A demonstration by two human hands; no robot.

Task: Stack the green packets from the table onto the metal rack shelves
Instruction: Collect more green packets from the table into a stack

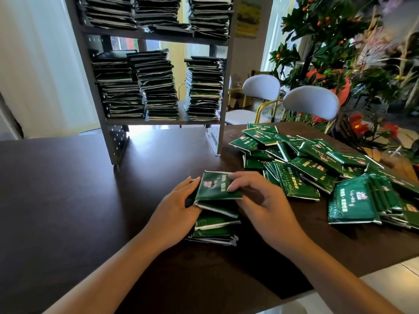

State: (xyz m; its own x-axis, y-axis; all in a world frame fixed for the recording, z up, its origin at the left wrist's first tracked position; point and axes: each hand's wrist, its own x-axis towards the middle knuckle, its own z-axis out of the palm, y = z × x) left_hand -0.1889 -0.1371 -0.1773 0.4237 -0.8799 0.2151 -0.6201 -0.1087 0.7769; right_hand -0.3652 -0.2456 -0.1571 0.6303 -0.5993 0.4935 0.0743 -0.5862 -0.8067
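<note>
Pinching a small stack of glossy green packets (215,200), left hand (179,205) and right hand (260,200) grip its sides.

Both hands clasp a small stack of green packets (215,209) on the tabletop (68,189): left hand (179,205) beside it, right hand (256,200) gripping its top packet; metal rack (223,98) behind.

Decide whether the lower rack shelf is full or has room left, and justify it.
Room left. The lower shelf holds three tall packet stacks, with a bare gap between the middle and right ones.
</note>
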